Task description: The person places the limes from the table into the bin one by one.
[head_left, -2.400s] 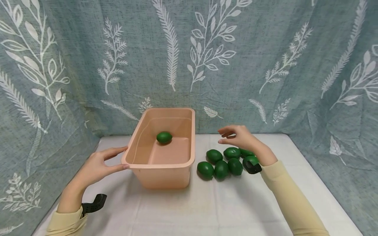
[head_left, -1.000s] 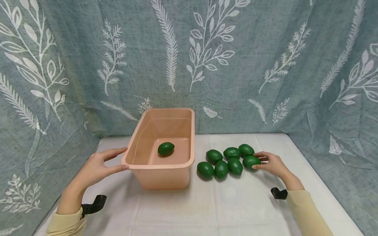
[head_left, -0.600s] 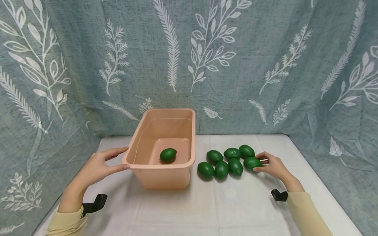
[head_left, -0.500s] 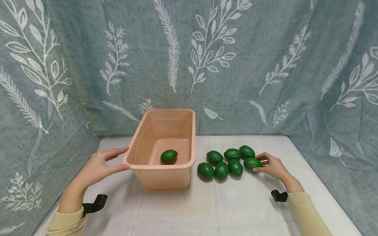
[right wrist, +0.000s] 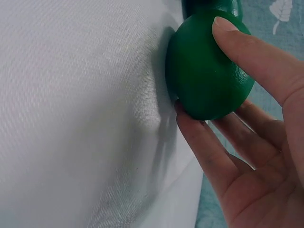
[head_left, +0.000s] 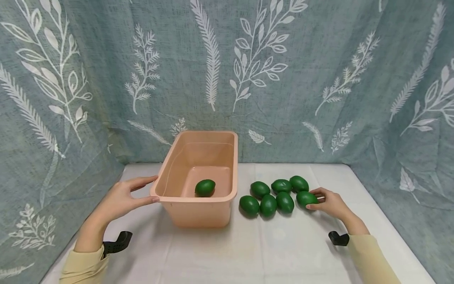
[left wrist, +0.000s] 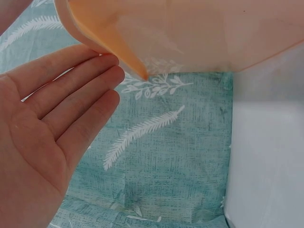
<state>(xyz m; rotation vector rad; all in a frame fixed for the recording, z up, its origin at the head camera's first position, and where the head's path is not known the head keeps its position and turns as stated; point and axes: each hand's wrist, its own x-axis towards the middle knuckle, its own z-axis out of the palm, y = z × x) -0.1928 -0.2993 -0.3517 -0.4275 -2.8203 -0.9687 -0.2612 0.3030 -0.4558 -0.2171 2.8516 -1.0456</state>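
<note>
The right hand [head_left: 333,204] holds the rightmost lime [head_left: 306,200] of a group on the table, thumb on the near side and fingers on the far side. Seen by the right wrist camera, the thumb [right wrist: 247,50] lies across this smooth, dark green lime [right wrist: 209,66], with fingertips at its lower side. On the left, the left hand [head_left: 122,199] rests its straight fingers and thumb against the rim of a peach plastic bin [head_left: 200,215]. Its fingers [left wrist: 80,90] lie extended along the bin's outer edge [left wrist: 88,35]. Inside the bin, one lime [head_left: 205,188] sits on the floor.
Several more limes [head_left: 268,206] lie close together between the bin and the right hand. White cloth [head_left: 248,252] covers the table. A blue-green curtain [head_left: 227,71] with white leaf patterns hangs behind and at both sides.
The right hand has come down rightward from above the group and taken hold of the rightmost lime. The lime in the bin has rolled toward the near wall. The left hand stays at the rim.
</note>
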